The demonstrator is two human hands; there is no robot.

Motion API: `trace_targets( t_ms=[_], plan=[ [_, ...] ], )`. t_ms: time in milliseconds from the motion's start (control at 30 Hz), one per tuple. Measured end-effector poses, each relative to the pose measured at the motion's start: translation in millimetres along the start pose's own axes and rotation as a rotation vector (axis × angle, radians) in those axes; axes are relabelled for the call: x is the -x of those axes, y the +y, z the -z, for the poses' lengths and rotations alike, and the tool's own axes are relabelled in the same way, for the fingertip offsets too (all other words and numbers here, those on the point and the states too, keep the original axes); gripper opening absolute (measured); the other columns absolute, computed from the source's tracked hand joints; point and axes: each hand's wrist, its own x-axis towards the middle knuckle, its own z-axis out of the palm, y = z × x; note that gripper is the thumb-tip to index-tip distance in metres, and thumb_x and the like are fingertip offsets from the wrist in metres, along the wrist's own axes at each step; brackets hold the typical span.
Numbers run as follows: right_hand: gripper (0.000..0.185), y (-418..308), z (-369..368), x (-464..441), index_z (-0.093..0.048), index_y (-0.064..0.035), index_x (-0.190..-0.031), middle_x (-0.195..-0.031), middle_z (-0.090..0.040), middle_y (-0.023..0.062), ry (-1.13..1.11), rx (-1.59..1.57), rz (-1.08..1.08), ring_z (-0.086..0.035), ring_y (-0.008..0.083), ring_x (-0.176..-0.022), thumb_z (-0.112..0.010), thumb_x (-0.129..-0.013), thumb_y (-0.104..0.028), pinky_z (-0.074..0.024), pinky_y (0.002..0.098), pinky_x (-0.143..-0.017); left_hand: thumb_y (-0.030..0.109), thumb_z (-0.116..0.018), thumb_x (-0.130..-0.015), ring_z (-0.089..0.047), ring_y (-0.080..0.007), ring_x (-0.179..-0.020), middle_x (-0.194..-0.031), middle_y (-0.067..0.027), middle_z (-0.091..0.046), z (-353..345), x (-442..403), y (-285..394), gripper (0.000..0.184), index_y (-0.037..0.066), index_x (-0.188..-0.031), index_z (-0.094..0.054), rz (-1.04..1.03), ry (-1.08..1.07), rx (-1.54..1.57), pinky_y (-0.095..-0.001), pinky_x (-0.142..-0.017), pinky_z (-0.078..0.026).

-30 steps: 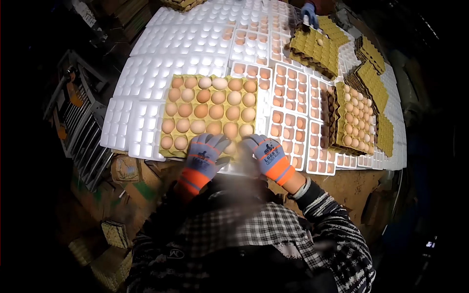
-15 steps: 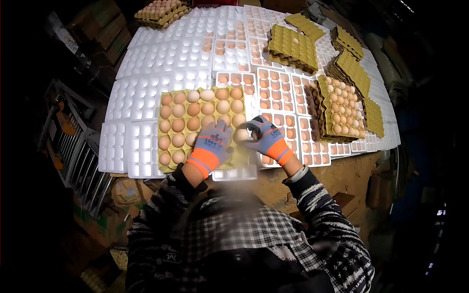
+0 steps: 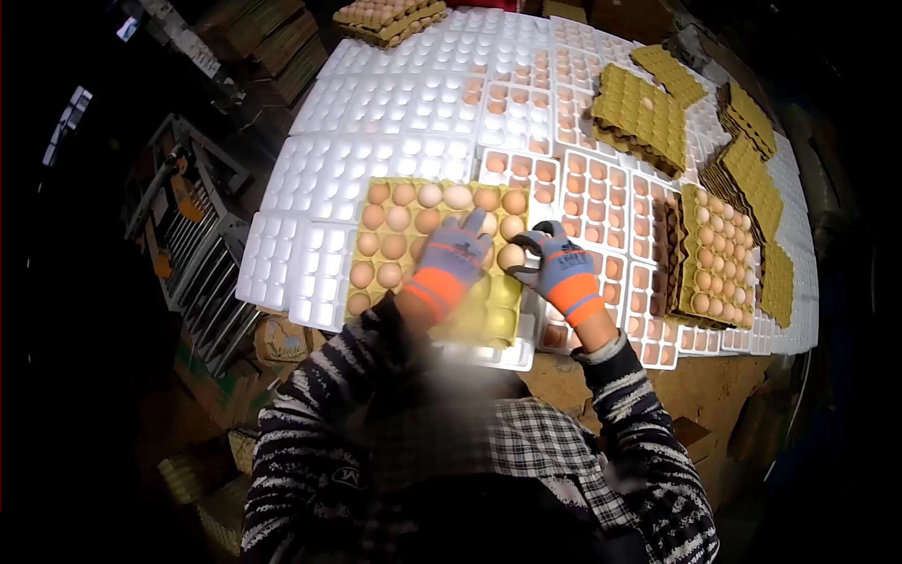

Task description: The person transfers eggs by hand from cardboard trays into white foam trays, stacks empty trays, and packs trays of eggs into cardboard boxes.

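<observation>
A yellow-green egg tray point(image 3: 503, 320) lies in front of me, with brown and paler eggs in its far and left cups. Several cups at its near right hold no egg. My right hand point(image 3: 564, 268), in a grey and orange glove, pinches a pale egg point(image 3: 510, 257) between thumb and fingers at the tray's right edge. Over the middle of the tray is my left hand point(image 3: 455, 252), gloved alike, its fingers stretched forward and apart. Its fingertips are beside another egg point(image 3: 489, 224); the palm hides the cups below.
White foam trays point(image 3: 319, 179) cover the table, those on the right holding eggs point(image 3: 592, 199). A stacked tray of eggs point(image 3: 719, 254) stands at right, near piles of yellow-green trays point(image 3: 644, 113). More eggs point(image 3: 390, 14) sit at the far left. A metal roller frame point(image 3: 211, 268) stands left.
The view has swung, shifting the table rightward in the picture. My left hand has moved forward over the tray, towards another egg. My right hand still pinches an egg at the tray's right edge.
</observation>
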Motion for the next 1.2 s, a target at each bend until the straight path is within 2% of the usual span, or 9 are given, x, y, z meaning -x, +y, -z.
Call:
trace_targets(
  t_ms=[67, 267, 333, 433, 567, 600, 800, 1067, 1200],
  plan=[
    [0.044, -9.0, 19.9, 0.6, -0.072, -0.0189, -0.114, -0.112, -0.062, 0.0042, -0.003, -0.216, -0.096, -0.068, 0.0226, -0.080, -0.086, -0.074, -0.030, -0.0549, 0.0324, -0.071, 0.023, -0.076, -0.074, -0.060, -0.0297, -0.095, -0.125, -0.0103, -0.056, -5.3, -5.2, 2.3, 0.034, 0.013, -0.105, -0.064, 0.087, 0.074, -0.034, -0.0420, -0.073, -0.051],
    [0.054, -41.2, 22.2, -11.4, -0.068, -0.0040, -0.118, -0.130, -0.061, 0.0142, 0.154, -0.717, 0.279, -0.062, 0.0257, -0.116, -0.091, -0.069, -0.013, -0.0515, 0.0367, -0.096, 0.038, -0.062, -0.092, -0.058, -0.0289, -0.119, -0.135, -0.0060, -0.056, -38.4, -25.0, -34.9, 0.035, 0.019, -0.121, -0.065, 0.178, -0.192, 0.515, -0.0448, -0.092, -0.053],
    [0.058, -81.7, 23.1, -17.3, -0.067, -0.0033, -0.119, -0.130, -0.062, 0.0141, 0.105, -0.752, 0.355, -0.059, 0.0273, -0.122, -0.091, -0.070, -0.022, -0.0481, 0.0400, -0.101, 0.011, -0.085, -0.064, -0.066, -0.0283, -0.102, -0.125, -0.0090, -0.059, 39.3, 41.2, -61.5, 0.057, 0.015, -0.116, -0.063, 0.305, 0.067, 0.874, -0.0387, -0.081, -0.056],
    [0.058, -162.2, 7.9, -30.0, -0.066, -0.0037, -0.118, -0.126, -0.064, 0.0134, -0.083, -0.739, 0.358, -0.059, 0.0280, -0.122, -0.092, -0.069, -0.021, -0.0480, 0.0415, -0.101, 0.024, -0.077, -0.087, -0.061, -0.0253, -0.116, -0.122, -0.0073, -0.062, 7.9, 122.4, -120.5, 0.053, 0.006, -0.131, -0.055, 0.419, 0.494, 1.526, -0.0364, -0.100, -0.053],
    [0.052, -286.1, -67.7, -61.2, -0.068, -0.0119, -0.117, -0.123, -0.060, 0.0101, -0.238, -0.552, 0.492, -0.064, 0.0286, -0.103, -0.088, -0.069, -0.015, -0.0529, 0.0395, -0.088, 0.006, -0.087, -0.068, -0.063, -0.0304, -0.103, -0.115, -0.0128, -0.062, -9.8, 280.6, -250.7, 0.051, 0.005, -0.113, -0.062, 0.669, 0.689, 0.685, -0.0388, -0.083, -0.054],
    [0.055, -311.5, -99.1, -71.5, -0.063, -0.0211, -0.126, -0.119, -0.060, 0.0116, -0.365, -0.314, 0.475, -0.068, 0.0320, -0.099, -0.082, -0.076, -0.037, -0.0557, 0.0430, -0.080, 0.004, -0.090, -0.064, -0.062, -0.0327, -0.105, -0.112, -0.0119, -0.062, -37.3, 315.1, -286.9, 0.056, 0.006, -0.112, -0.062, 0.632, 0.701, 0.428, -0.0403, -0.086, -0.053],
    [0.055, -389.8, -314.6, -118.4, -0.059, -0.0205, -0.128, -0.130, -0.056, 0.0133, -0.462, 0.223, 0.402, -0.069, 0.0322, -0.103, -0.079, -0.078, -0.032, -0.0576, 0.0443, -0.077, 0.004, -0.087, -0.065, -0.057, -0.0366, -0.113, -0.124, -0.0146, -0.053, -126.7, 383.5, -363.4, 0.055, 0.009, -0.113, -0.061, 0.705, 0.528, 0.588, -0.0433, -0.093, -0.052],
    [0.056, -370.5, -365.9, -144.1, -0.059, -0.0188, -0.135, -0.137, -0.055, 0.0016, -0.501, 0.292, 0.460, -0.051, 0.0307, -0.129, -0.072, -0.084, -0.036, -0.0555, 0.0437, -0.091, 0.007, -0.071, -0.085, -0.059, -0.0308, -0.120, -0.128, -0.0111, -0.059, -149.9, 404.0, -405.3, 0.046, 0.010, -0.130, -0.064, 0.663, 0.514, 1.074, -0.0361, -0.102, -0.049],
    [0.051, -442.4, -325.3, -162.0, -0.059, -0.0206, -0.133, -0.121, -0.059, 0.0107, -0.315, 0.131, 0.323, -0.062, 0.0322, -0.111, -0.072, -0.083, -0.022, -0.0535, 0.0450, -0.089, 0.003, -0.063, -0.090, -0.060, -0.0306, -0.115, -0.126, -0.0136, -0.059, -127.4, 391.1, -419.3, 0.044, 0.007, -0.134, -0.062, 0.678, 0.432, 1.014, -0.0369, -0.100, -0.048]
  ],
)
